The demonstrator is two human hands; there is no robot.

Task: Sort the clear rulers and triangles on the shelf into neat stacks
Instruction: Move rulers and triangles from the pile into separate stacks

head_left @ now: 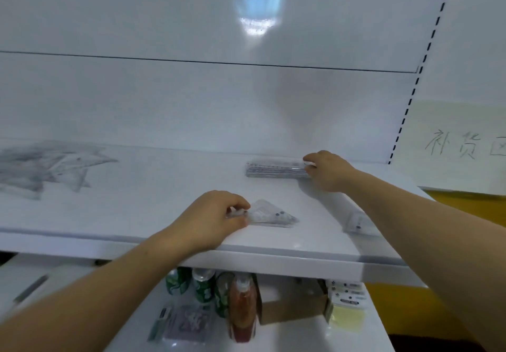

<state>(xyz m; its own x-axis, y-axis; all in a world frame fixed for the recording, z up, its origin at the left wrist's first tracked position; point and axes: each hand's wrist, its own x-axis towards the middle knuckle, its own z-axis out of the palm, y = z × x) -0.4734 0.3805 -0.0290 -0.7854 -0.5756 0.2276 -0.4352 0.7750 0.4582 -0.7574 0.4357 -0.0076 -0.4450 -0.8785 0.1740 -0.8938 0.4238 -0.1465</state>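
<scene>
On the white shelf [153, 192] a stack of clear rulers [275, 169] lies toward the back right. My right hand [330, 171] grips its right end with curled fingers. Nearer the front, a small stack of clear triangles [271, 214] lies flat, and my left hand [216, 217] pinches its left corner. A loose heap of clear triangles and rulers [46, 168] sits at the far left, blurred. Another clear piece [358, 223] lies at the right front, partly hidden under my right forearm.
The lower shelf [287, 335] holds green cans [202, 283], a red-orange bottle [242, 308], a cardboard box [293, 305], yellow packs [346, 310] and a purple packet [189, 324]. A slotted upright [410, 99] bounds the shelf on the right. A handwritten sign [462, 146] hangs beyond it.
</scene>
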